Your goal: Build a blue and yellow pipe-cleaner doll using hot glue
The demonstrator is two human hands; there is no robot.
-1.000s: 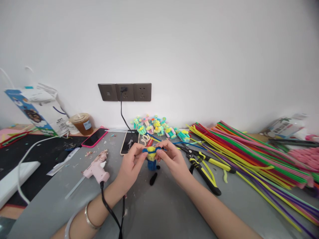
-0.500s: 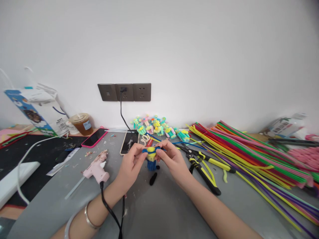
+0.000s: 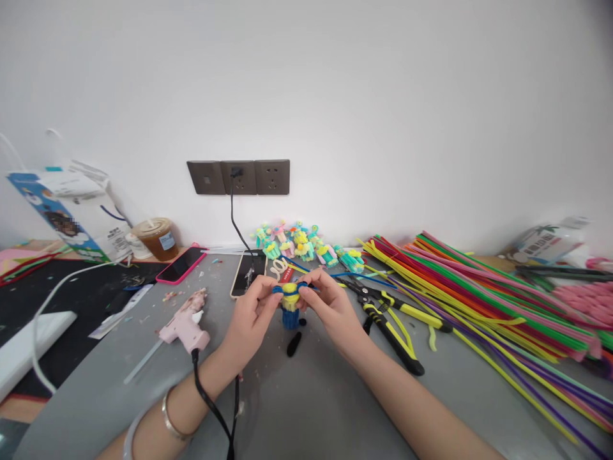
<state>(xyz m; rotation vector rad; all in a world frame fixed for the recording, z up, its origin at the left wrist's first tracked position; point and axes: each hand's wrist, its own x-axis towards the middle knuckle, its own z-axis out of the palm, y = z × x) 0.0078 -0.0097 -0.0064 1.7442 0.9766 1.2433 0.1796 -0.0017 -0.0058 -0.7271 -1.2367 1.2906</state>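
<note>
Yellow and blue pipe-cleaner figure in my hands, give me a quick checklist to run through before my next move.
1. Two-sided grip on the figure: ok, left hand and right hand pinch it near its top.
2. Upright: ok, its blue base points down toward the grey table.
3. Blue band around its top closed: cannot tell, fingers cover the ends.
4. Black piece in reach: ok, lying on the table just below the figure.
5. Cutters in reach: ok, lying right of the right hand.
6. Glue gun cord clear of arms: not ok, it lies across the left forearm.
</note>
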